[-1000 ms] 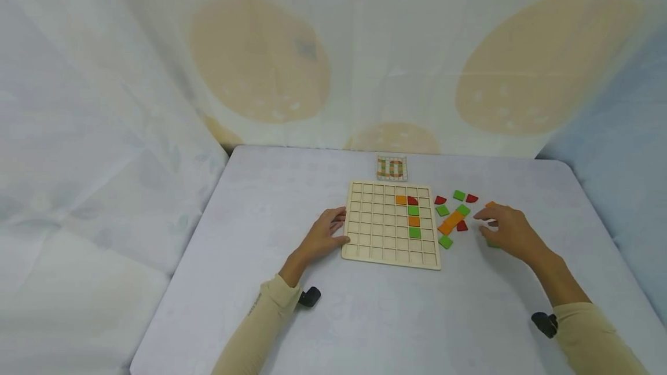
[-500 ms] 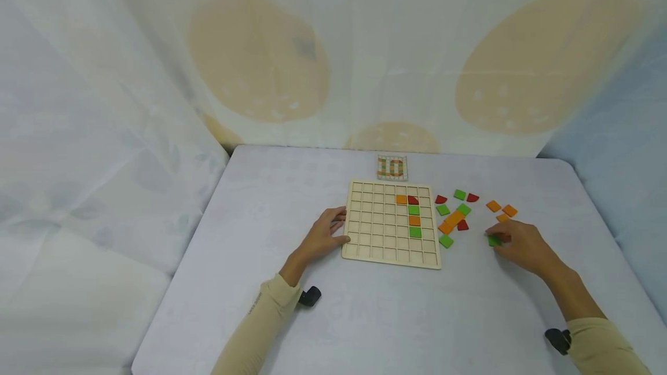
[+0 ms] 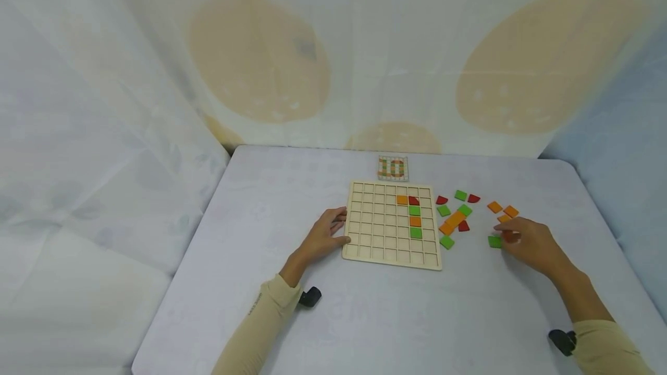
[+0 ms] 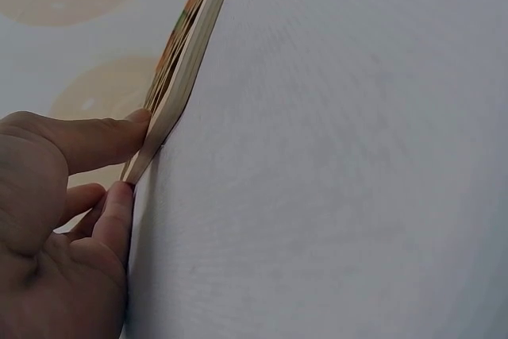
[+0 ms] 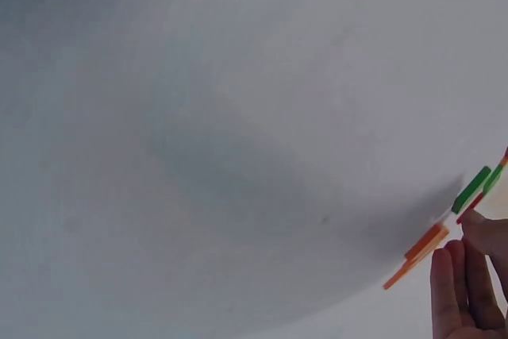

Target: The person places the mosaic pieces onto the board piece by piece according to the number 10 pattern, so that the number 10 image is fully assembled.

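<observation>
Watch first the right hand (image 3: 531, 245), low over the table (image 3: 417, 317), just beside a green tile (image 3: 493, 242) and near the loose orange tiles (image 3: 511, 211). Cannot tell whether grasping or released there, seeing only a bit of red below the fingers: perhaps a held piece, perhaps just one lying under. In closing on something so flat, could easily brush these neighbours, because of so little space between, and scatter them. With a weak pinch, could also drop a thin piece.

See the wooden board (image 3: 375, 221) flat on the table, between both hands, with five pieces in its grid. At its left edge, see the left hand (image 3: 322, 236), with relaxed fingers touching, not clenched, and with thumb on the rim. If pressed unevenly from this side only, could turn or slide, and by the jolt perhaps unseat the red quarter piece (image 3: 413, 201), probably looser in its square cell. In reaching across, could also nudge the orange strip (image 3: 454, 220) near the right edge.
</observation>
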### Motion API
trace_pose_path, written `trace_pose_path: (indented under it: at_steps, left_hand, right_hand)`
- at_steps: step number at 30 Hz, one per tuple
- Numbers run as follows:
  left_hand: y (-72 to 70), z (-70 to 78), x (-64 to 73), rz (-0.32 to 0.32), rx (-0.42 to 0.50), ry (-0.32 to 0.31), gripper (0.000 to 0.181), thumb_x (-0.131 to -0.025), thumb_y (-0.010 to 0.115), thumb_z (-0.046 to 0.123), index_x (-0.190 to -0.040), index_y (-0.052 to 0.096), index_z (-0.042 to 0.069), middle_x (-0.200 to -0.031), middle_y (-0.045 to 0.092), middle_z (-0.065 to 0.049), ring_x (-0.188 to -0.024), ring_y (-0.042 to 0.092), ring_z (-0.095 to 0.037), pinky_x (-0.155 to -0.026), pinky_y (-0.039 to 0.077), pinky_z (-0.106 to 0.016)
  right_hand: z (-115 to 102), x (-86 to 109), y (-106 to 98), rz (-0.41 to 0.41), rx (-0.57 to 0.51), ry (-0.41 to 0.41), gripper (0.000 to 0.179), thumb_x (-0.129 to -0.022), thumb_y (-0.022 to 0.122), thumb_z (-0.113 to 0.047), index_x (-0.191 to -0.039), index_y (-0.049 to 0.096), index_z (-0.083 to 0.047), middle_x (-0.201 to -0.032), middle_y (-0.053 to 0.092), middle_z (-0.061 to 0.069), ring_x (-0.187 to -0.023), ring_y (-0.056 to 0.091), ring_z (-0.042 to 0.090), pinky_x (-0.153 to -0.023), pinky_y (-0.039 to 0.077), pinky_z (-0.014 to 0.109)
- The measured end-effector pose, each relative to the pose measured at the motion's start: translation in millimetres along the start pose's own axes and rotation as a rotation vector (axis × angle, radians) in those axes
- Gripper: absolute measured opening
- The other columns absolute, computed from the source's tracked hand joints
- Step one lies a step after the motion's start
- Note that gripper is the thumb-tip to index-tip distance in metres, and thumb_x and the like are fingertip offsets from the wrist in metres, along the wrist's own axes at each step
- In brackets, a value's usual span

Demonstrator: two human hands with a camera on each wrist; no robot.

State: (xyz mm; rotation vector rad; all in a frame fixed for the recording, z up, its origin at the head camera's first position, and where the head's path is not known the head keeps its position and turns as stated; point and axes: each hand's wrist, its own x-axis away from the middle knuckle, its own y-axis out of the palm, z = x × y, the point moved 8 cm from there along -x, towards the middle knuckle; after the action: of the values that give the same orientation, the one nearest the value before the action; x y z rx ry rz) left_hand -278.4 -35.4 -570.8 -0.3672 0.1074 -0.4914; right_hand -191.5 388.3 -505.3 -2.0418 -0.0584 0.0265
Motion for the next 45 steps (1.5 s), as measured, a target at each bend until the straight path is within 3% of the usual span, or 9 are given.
trace_pose_path:
  at_steps: [13, 18, 23, 31, 36, 45]
  left_hand:
    - [0.3, 3.7, 1.1, -0.007, -0.001, 0.012, 0.079, -0.082, 0.075, -0.004, -0.148, 0.033, 0.002, -0.138, 0.042, -0.008, -0.131, 0.043, -0.02, -0.109, 0.037, -0.016]
    - [0.1, 9.8, 3.4, -0.003, 0.001, 0.013, 0.078, -0.082, 0.074, -0.006, -0.148, 0.033, 0.001, -0.138, 0.042, -0.011, -0.131, 0.043, -0.021, -0.11, 0.037, -0.019]
    - [0.8, 2.7, 1.3, -0.002, -0.004, -0.005, 0.079, -0.082, 0.075, -0.004, -0.148, 0.034, 0.003, -0.138, 0.042, -0.006, -0.13, 0.043, -0.016, -0.108, 0.036, -0.014]
    - [0.1, 2.7, 1.0, 0.004, -0.003, -0.003, 0.078, -0.081, 0.075, -0.005, -0.148, 0.034, 0.003, -0.138, 0.042, -0.007, -0.13, 0.044, -0.018, -0.108, 0.037, -0.015]
    - [0.4, 4.0, 1.2, 0.002, -0.004, -0.004, 0.079, -0.081, 0.075, -0.006, -0.148, 0.034, 0.002, -0.138, 0.042, -0.008, -0.13, 0.044, -0.018, -0.108, 0.037, -0.015]
    - [0.7, 3.2, 0.9, 0.007, 0.004, 0.006, 0.079, -0.08, 0.076, -0.006, -0.147, 0.035, 0.002, -0.138, 0.042, -0.009, -0.13, 0.044, -0.021, -0.109, 0.037, -0.017]
  right_hand:
    - [24, 3.7, 0, -0.001, 0.005, 0.039, 0.037, -0.08, 0.072, 0.0, -0.116, 0.065, 0.006, -0.114, 0.06, 0.029, -0.099, 0.056, 0.045, -0.083, 0.054, 0.063]
    - [24, 1.6, 1, -0.032, 0.029, 0.014, 0.036, -0.08, 0.072, -0.001, -0.115, 0.066, 0.005, -0.115, 0.061, 0.029, -0.101, 0.056, 0.046, -0.086, 0.051, 0.066]
    - [23, -0.6, 6, -0.078, 0.055, 0.008, 0.035, -0.081, 0.072, -0.001, -0.115, 0.067, 0.004, -0.112, 0.062, 0.028, -0.102, 0.056, 0.045, -0.089, 0.05, 0.066]
    - [14, -9.2, 3, -0.112, 0.1, -0.017, 0.036, -0.078, 0.078, -0.004, -0.111, 0.069, 0.005, -0.103, 0.067, 0.02, -0.095, 0.059, 0.038, -0.085, 0.055, 0.06]
    - [-15, -21.9, 0, -0.067, 0.072, -0.044, 0.038, -0.079, 0.079, -0.007, -0.113, 0.069, 0.005, -0.101, 0.069, 0.018, -0.094, 0.06, 0.037, -0.084, 0.056, 0.058]
    - [-122, -51.2, 38, -0.083, 0.015, -0.254, 0.03, -0.081, 0.076, -0.01, -0.11, 0.073, -0.002, -0.102, 0.071, 0.007, -0.089, 0.059, 0.024, -0.079, 0.059, 0.041]
